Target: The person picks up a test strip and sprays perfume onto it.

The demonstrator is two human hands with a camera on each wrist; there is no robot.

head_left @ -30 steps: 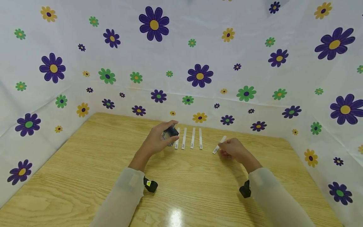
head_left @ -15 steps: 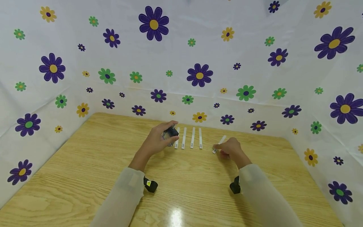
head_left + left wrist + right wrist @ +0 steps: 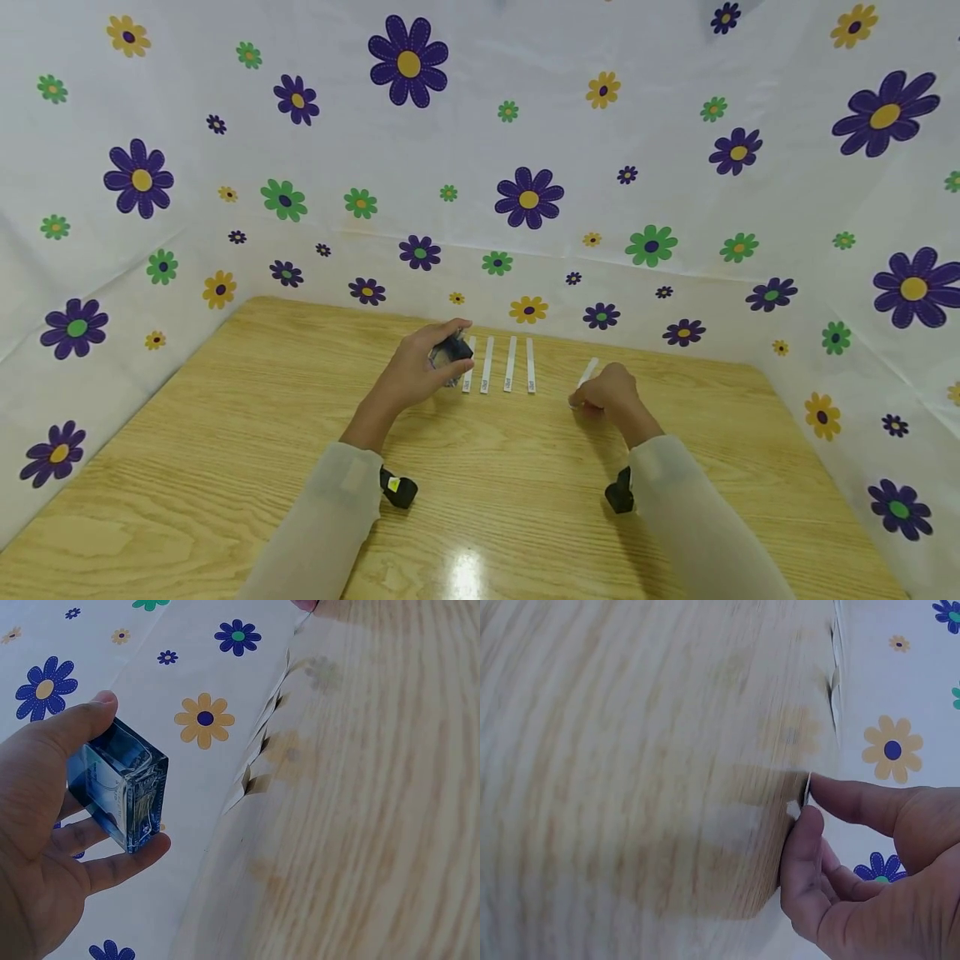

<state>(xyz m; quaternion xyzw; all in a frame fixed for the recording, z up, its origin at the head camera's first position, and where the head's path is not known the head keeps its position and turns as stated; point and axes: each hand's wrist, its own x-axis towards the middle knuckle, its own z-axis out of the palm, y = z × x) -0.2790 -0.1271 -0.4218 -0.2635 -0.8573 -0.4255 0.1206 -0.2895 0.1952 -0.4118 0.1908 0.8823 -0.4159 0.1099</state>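
Observation:
My left hand (image 3: 408,367) grips a blue glass perfume bottle (image 3: 124,784) between thumb and fingers, at the left end of a row of white paper strips. In the left wrist view the bottle is tilted in the grasp, with clear liquid and faint lettering inside its walls. My right hand (image 3: 615,396) pinches the near end of one slanted white paper strip (image 3: 588,368), apart from the row on the right. Only the far part of that strip shows in the head view. The right wrist view shows its thin edge between thumb and forefinger.
Several white paper strips (image 3: 510,364) with small printed marks lie side by side on the wooden table (image 3: 480,475). A white cloth with flowers (image 3: 450,167) hangs behind the table and along both sides. Each wrist carries a black camera (image 3: 399,490).
The right hand has shifted left and its fingertips have come down over the near end of the slanted strip, covering its printed mark. The left hand and bottle have stayed put.

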